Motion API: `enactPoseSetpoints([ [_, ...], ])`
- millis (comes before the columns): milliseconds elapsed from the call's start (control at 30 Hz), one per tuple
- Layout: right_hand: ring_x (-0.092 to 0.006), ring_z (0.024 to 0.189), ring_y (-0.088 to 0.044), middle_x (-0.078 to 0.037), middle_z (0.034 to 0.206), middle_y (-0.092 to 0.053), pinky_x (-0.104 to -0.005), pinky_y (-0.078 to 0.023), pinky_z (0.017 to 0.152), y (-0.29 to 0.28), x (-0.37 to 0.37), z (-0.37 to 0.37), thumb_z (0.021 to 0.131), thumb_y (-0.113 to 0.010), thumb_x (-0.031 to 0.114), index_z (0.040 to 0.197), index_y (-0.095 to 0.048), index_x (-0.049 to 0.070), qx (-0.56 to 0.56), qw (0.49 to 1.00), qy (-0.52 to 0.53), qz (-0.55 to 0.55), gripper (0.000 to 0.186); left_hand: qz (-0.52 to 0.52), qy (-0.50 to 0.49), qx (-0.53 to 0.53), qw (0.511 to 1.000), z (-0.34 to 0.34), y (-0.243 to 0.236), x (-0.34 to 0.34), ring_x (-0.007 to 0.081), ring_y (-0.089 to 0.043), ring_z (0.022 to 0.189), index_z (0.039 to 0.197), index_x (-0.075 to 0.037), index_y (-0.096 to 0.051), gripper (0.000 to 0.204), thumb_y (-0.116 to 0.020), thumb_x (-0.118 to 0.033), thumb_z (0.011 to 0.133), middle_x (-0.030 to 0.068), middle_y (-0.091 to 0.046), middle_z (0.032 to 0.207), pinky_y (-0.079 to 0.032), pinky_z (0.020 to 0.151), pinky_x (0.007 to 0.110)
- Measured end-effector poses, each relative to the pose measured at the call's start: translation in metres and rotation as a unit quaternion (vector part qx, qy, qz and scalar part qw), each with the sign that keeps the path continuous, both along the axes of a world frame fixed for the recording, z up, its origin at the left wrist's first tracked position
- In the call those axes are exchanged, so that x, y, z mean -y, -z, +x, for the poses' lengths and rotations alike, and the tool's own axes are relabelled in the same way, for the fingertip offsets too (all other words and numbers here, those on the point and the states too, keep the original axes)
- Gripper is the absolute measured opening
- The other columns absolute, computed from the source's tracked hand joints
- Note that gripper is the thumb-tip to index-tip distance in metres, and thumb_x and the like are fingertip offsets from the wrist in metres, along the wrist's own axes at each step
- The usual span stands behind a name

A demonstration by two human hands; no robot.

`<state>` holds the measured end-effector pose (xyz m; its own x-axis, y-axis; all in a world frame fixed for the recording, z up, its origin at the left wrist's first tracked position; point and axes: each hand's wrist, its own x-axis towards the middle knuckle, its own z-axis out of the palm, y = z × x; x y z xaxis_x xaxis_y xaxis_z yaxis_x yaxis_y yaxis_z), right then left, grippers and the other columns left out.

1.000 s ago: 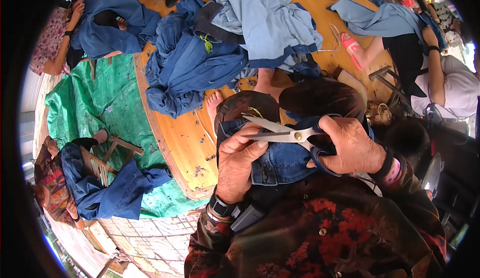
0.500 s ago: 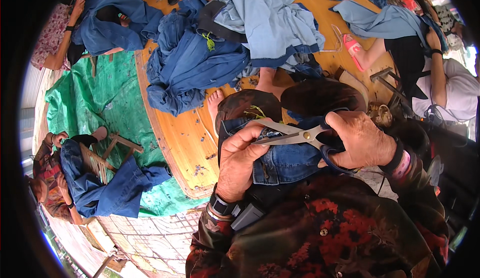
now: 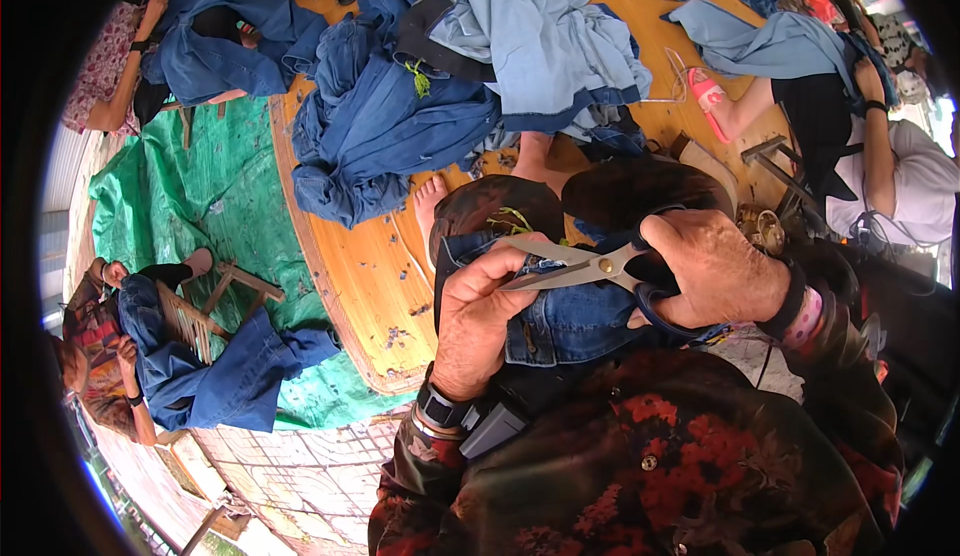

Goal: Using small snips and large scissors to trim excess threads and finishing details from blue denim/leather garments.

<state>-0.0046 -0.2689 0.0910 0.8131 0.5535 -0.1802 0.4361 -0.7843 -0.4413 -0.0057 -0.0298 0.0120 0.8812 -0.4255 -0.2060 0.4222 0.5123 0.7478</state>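
Observation:
My right hand (image 3: 718,266) grips a pair of scissors (image 3: 603,267) by the dark handles, thumb and fingers in the loops. The blades are parted and point left, their tips at the fingers of my left hand (image 3: 478,321). That hand pinches the edge of a dark blue denim garment (image 3: 572,324), which lies across my lap. The exact spot between the blades is hidden by my left thumb and fingers. Yellow-green threads (image 3: 512,220) lie just beyond my left fingertips.
A heap of blue denim clothes (image 3: 390,131) and a pale blue denim piece (image 3: 535,41) lie on the wooden board (image 3: 365,286) ahead, among scattered scraps. A green tarp (image 3: 220,186) spreads at left. Other people with denim sit at left (image 3: 110,356) and right (image 3: 890,171).
The scissors and my right hand have shifted slightly left toward my left fingers. My left hand keeps its pinch on the denim. A seated person at lower left has moved a hand.

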Motion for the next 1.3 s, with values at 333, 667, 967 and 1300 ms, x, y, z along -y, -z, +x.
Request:
enactPoseSetpoints([
  [333, -0.0318, 0.071, -0.059, -0.014, 0.07, -0.053, -0.0379, -0.046, 0.066, -0.001, 0.0, 0.002, 0.062, -0.078, 0.034, 0.083, -0.041, 0.0, 0.006, 1.0, -0.001, 0.001, 0.055, 0.018, 0.005, 0.001, 1.0, 0.0, 0.0, 0.001, 0.0168, -0.055, 0.104, 0.102, 0.003, -0.061, 0.02, -0.058, 0.004, 0.082, 0.0106, -0.057, 0.116, -0.042, 0.093, 0.029],
  [667, -0.0322, 0.071, -0.059, -0.015, 0.071, -0.054, -0.0384, -0.046, 0.065, 0.005, 0.003, -0.001, 0.063, -0.078, 0.032, 0.084, -0.04, 0.0, 0.012, 1.0, -0.003, -0.005, 0.053, 0.02, 0.007, 0.023, 0.999, 0.0, 0.0, 0.001, 0.0155, -0.054, 0.102, 0.101, 0.003, -0.061, 0.019, -0.058, 0.005, 0.082, 0.01, -0.057, 0.115, -0.042, 0.091, 0.027],
  [967, -0.0315, 0.07, -0.059, -0.014, 0.07, -0.053, -0.0383, -0.046, 0.062, 0.008, 0.004, -0.005, 0.065, -0.076, 0.031, 0.086, -0.04, 0.0, -0.008, 1.0, 0.003, -0.026, 0.052, 0.023, -0.004, 0.015, 1.0, -0.001, 0.0, 0.001, 0.0202, -0.057, 0.103, 0.102, 0.003, -0.061, 0.021, -0.061, 0.0, 0.081, 0.0132, -0.059, 0.113, -0.042, 0.094, 0.032],
  [1300, -0.0303, 0.068, -0.059, -0.012, 0.07, -0.054, -0.038, -0.046, 0.059, 0.02, 0.01, -0.011, 0.067, -0.075, 0.03, 0.086, -0.043, 0.001, 0.025, 1.0, -0.003, -0.01, 0.047, -0.023, -0.012, 0.024, 0.999, -0.001, 0.002, 0.003, 0.0209, -0.057, 0.101, 0.099, 0.0, -0.062, 0.017, -0.061, 0.0, 0.082, 0.0148, -0.059, 0.112, -0.044, 0.091, 0.032],
])
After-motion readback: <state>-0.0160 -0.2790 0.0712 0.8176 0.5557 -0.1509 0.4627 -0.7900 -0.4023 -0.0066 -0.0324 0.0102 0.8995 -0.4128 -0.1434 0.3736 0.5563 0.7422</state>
